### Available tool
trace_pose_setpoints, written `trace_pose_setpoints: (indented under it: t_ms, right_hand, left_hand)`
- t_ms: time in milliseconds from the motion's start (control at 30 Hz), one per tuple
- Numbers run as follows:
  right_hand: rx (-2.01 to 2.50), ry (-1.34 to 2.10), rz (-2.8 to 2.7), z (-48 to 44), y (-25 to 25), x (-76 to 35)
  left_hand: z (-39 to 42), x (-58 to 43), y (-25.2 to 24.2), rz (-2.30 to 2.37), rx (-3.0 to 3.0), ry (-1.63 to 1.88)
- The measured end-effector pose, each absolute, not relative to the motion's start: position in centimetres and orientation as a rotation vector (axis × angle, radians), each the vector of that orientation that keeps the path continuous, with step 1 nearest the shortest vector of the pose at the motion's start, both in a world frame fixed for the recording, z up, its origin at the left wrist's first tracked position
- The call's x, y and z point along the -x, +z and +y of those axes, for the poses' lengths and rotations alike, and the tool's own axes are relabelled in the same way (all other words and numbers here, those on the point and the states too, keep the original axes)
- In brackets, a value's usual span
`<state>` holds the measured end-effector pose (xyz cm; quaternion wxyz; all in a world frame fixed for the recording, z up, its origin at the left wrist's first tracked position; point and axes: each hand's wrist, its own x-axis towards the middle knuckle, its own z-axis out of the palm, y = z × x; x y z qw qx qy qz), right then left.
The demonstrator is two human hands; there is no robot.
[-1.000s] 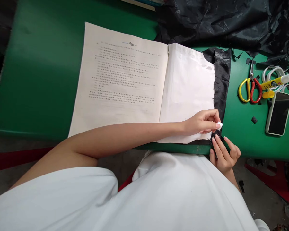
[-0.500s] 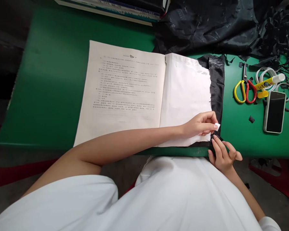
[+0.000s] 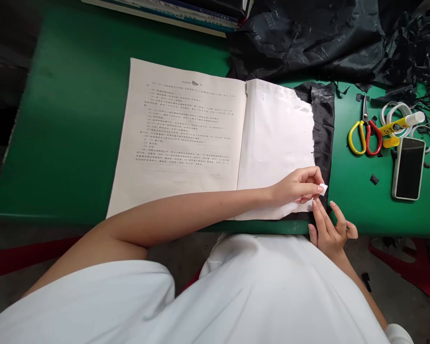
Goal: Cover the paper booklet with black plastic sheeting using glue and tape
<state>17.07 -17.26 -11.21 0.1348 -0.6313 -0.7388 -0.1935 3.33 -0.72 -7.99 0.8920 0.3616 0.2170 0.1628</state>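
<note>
Ragged-edged white paper (image 3: pixel 277 129) lies over glossy black fabric (image 3: pixel 322 138); a small white piece (image 3: pixel 323 189) is near their lower-right corner.

Free tabletop (image 3: pixel 71 119) left of book (image 3: pixel 215 143) (scissors (image 3: pixel 365 118) at right)

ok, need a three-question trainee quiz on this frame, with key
1. True or false: the left hand pinches a small white piece.

2. The scissors have handles that are:
A) both red
B) one yellow, one red
C) both black

3. Fill in: the phone lies on the green table with its screen facing ____.

Key: 1 true; 2 B; 3 up.
</note>
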Motion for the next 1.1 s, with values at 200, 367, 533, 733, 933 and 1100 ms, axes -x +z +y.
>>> trace_pose_setpoints:
  t_ms: [200, 367, 533, 733, 933, 1100]
  right_hand:
    - [1.903, -0.589, -2.151, -17.6, -11.2, -16.2]
    - [1.922, -0.621, -2.103, -18.2, -12.3, -16.1]
    - [1.725, -0.694, -2.085, -18.9, -13.1, -17.0]
    - [1.717, -0.783, -2.001, -18.8, -14.1, -17.2]
    - [1.715, -0.753, -1.964, -18.6, -14.4, -17.1]
    - [1.65, -0.759, -2.024, -19.8, -15.0, -17.9]
  left_hand:
    - [-0.7, -3.3, -8.0, 0.446, -0.748, 0.348]
    - [-0.7, -3.4, -8.0, 0.446, -0.751, 0.347]
    - [-0.8, -3.4, -8.0, 0.446, -0.75, 0.347]
    - [-0.8, -3.4, -8.1, 0.446, -0.755, 0.354]
    - [-0.9, -3.4, -8.0, 0.45, -0.75, 0.368]
    - [-0.8, -3.4, -7.9, 0.455, -0.771, 0.355]
